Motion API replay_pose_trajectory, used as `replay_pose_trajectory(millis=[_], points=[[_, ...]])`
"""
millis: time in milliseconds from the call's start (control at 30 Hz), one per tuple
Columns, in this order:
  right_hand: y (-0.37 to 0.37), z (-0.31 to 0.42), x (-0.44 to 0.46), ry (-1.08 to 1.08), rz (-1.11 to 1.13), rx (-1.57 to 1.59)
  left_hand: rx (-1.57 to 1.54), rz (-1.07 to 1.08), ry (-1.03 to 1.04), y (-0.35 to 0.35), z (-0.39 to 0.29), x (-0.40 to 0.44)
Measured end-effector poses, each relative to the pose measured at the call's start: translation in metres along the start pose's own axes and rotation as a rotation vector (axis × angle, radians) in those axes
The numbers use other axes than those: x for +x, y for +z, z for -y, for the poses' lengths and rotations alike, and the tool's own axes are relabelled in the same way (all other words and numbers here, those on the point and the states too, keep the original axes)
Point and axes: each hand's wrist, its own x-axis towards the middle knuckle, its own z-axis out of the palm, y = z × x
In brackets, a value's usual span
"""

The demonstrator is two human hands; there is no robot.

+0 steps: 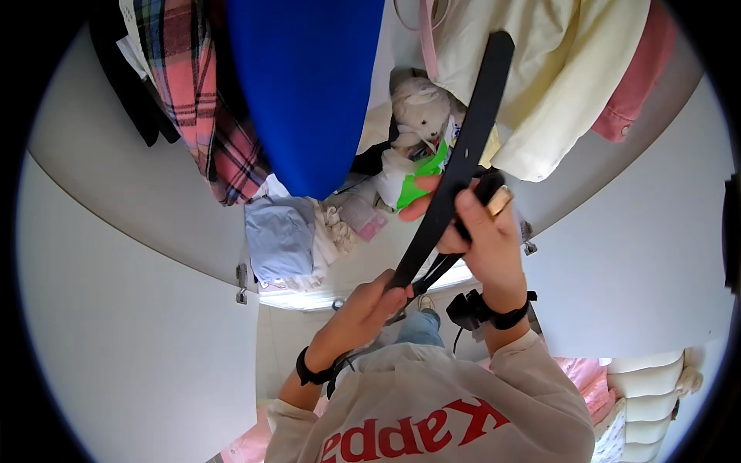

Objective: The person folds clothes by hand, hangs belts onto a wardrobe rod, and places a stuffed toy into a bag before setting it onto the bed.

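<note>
A black belt [455,181] runs slantwise between my two hands, in front of an open wardrobe. Its rounded free end points up and away, past the hanging clothes. My left hand [359,315] is closed round the lower part of the strap. Higher up, my right hand [488,241] pinches the strap between thumb and fingers, with some fingers spread behind it. A gold-coloured buckle [500,201] shows beside the right hand's fingers. Part of the belt doubles back below the right hand, and its lower section is partly hidden by the left hand.
Hanging above are a plaid shirt [185,92], a blue garment [305,85] and a cream garment [556,69]. Folded light-blue cloth [279,238] and a white plush toy [421,108] lie on the wardrobe floor. Doors stand open at left [139,309] and right [633,262].
</note>
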Motion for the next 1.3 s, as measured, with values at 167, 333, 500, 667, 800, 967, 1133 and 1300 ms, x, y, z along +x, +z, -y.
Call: replay_pose_trajectory(millis=[167, 333, 500, 667, 800, 967, 1133, 1300], points=[[-0.013, 0.02, 0.0, -0.129, 0.049, -0.04, 0.016, -0.031, -0.052, 0.004, 0.043, -0.005], [-0.012, 0.03, 0.001, -0.105, 0.104, -0.069, -0.038, -0.082, -0.136, 0.011, 0.064, -0.01], [-0.005, 0.033, 0.002, -0.116, 0.092, -0.14, 0.074, -0.092, -0.048, 0.011, 0.063, -0.004], [0.004, 0.038, 0.007, -0.292, 0.11, -0.364, 0.069, -0.112, -0.028, 0.003, 0.069, 0.001], [0.007, 0.035, 0.015, -0.291, 0.068, -0.323, 0.087, -0.094, 0.033, -0.004, 0.067, 0.0], [0.029, 0.042, 0.016, -0.179, -0.155, -0.29, 0.156, -0.158, 0.182, -0.011, 0.059, 0.0], [0.031, 0.038, 0.016, -0.317, -0.066, -0.374, 0.171, -0.11, 0.161, -0.012, 0.058, 0.001], [0.017, 0.02, 0.037, -0.625, 0.067, -0.428, 0.325, 0.032, 0.044, -0.016, 0.054, 0.004]])
